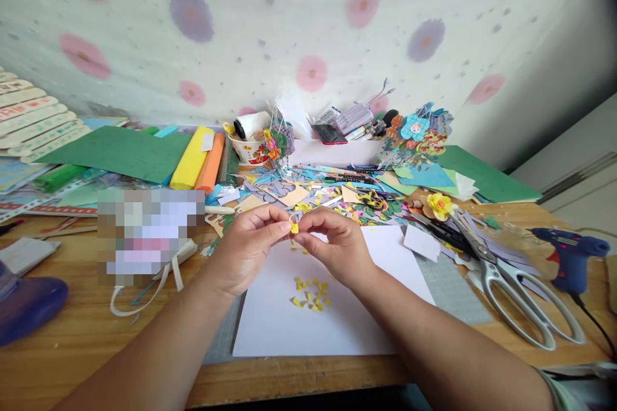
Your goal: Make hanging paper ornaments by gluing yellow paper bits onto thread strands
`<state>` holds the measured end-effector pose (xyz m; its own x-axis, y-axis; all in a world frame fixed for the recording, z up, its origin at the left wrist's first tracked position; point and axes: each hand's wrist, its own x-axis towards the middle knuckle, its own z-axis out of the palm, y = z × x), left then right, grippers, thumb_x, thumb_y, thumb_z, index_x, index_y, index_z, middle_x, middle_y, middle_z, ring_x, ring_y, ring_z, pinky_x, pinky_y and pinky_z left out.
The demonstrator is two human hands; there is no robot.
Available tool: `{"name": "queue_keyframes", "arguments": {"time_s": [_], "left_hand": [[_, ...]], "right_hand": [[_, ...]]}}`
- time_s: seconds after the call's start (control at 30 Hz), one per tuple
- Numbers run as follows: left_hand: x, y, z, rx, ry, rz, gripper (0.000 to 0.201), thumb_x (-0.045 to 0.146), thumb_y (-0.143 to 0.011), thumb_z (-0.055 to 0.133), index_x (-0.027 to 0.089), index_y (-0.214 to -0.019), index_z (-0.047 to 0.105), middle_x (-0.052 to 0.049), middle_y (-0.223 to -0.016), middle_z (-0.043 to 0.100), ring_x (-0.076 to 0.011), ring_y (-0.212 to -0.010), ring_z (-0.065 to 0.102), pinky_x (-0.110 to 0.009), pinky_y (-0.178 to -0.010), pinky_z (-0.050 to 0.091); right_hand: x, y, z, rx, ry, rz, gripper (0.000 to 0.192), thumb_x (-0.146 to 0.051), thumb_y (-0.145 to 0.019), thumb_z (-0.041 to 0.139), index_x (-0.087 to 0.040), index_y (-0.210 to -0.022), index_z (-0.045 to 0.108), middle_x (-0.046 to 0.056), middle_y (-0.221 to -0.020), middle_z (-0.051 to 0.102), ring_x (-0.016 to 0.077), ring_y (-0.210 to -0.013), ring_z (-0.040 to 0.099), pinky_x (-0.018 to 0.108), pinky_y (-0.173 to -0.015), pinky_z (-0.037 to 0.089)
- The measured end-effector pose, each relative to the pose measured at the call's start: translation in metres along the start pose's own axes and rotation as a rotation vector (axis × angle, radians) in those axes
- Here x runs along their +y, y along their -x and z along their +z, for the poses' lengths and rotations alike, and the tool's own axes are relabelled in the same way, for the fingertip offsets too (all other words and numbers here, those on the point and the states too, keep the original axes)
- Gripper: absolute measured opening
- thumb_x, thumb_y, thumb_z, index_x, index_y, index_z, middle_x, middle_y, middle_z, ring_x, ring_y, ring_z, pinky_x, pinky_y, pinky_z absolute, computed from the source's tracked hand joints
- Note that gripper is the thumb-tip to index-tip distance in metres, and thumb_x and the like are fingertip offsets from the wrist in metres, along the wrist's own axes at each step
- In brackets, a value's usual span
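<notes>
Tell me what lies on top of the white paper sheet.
On the white paper sheet lies a cluster of small yellow paper scraps. Both hands hover above it, hiding part of its far edge.

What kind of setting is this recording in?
Probably a home craft table. Coloured paper scraps cover the wooden table, with scissors and a blue glue gun at the side. Both hands pinch a small yellow paper piece.
</notes>
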<state>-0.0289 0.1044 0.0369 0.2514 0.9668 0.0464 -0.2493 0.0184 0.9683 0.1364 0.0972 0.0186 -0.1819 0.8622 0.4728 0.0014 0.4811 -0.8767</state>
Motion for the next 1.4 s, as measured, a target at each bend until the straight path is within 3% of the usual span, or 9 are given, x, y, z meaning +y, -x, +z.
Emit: {"name": "queue_keyframes", "arguments": {"time_s": [0.2,0.47,0.63,0.77,0.93,1.13,1.4], "left_hand": [[-0.003,0.000,-0.001,-0.002,-0.062,0.036,0.008,0.026,-0.072,0.072,0.020,-0.068,0.069,0.000,-0.070,0.060,-0.0152,-0.072,0.052,-0.031,-0.071,0.042],[0.001,0.003,-0.002,-0.032,-0.153,0.038,0.008,0.026,-0.072,0.072,0.020,-0.067,0.068,0.000,-0.068,0.061,-0.0151,-0.070,0.052,-0.029,-0.068,0.041],[0.001,0.003,-0.007,-0.131,-0.276,0.021,0.008,0.025,-0.075,0.070,0.021,-0.068,0.068,0.002,-0.065,0.058,-0.0121,-0.065,0.049,-0.026,-0.062,0.038],[0.000,0.002,-0.006,-0.118,-0.366,-0.020,0.008,0.024,-0.076,0.067,0.019,-0.070,0.066,0.002,-0.067,0.059,-0.0116,-0.064,0.049,-0.025,-0.060,0.036],[-0.003,-0.001,-0.004,-0.009,-0.468,0.041,0.010,0.025,-0.076,0.065,0.018,-0.069,0.063,0.003,-0.065,0.056,-0.0118,-0.063,0.048,-0.025,-0.059,0.037],[-0.004,-0.001,-0.004,0.081,-0.455,0.119,0.010,0.024,-0.078,0.064,0.018,-0.070,0.063,0.002,-0.068,0.060,-0.0129,-0.067,0.055,-0.026,-0.064,0.042],[-0.006,-0.002,-0.005,0.057,-0.321,0.101,0.010,0.025,-0.078,0.067,0.019,-0.071,0.064,0.003,-0.068,0.062,-0.0110,-0.067,0.055,-0.023,-0.065,0.043]], "right_hand": [[0.001,0.001,0.003,0.048,-0.125,0.131,0.014,-0.033,-0.076,0.074,-0.022,-0.080,0.067,0.003,-0.079,0.066,0.0160,-0.071,0.062,0.031,-0.068,0.054],[0.005,-0.005,-0.007,-0.058,-0.144,0.144,0.017,-0.032,-0.081,0.066,-0.024,-0.095,0.069,0.004,-0.097,0.061,0.0161,-0.084,0.060,0.031,-0.072,0.053],[0.007,-0.008,-0.008,-0.090,-0.098,0.134,0.006,-0.025,-0.075,0.068,-0.021,-0.080,0.067,0.007,-0.103,0.060,0.0199,-0.104,0.057,0.031,-0.078,0.053],[0.005,-0.009,-0.012,-0.083,-0.137,0.199,0.005,-0.020,-0.073,0.064,-0.019,-0.072,0.059,0.003,-0.087,0.062,0.0158,-0.082,0.061,0.030,-0.073,0.050],[0.000,-0.007,-0.014,-0.059,-0.035,0.252,0.001,-0.019,-0.075,0.057,-0.020,-0.076,0.056,-0.001,-0.068,0.062,0.0129,-0.061,0.058,0.027,-0.060,0.047],[0.001,-0.004,-0.009,-0.039,0.199,0.030,0.007,-0.014,-0.077,0.057,-0.019,-0.075,0.061,0.000,-0.069,0.064,0.0109,-0.061,0.058,0.023,-0.059,0.049],[0.004,-0.003,-0.009,0.022,0.364,-0.247,0.009,-0.011,-0.080,0.062,-0.019,-0.077,0.063,0.000,-0.070,0.065,0.0105,-0.061,0.058,0.021,-0.057,0.048]]}}
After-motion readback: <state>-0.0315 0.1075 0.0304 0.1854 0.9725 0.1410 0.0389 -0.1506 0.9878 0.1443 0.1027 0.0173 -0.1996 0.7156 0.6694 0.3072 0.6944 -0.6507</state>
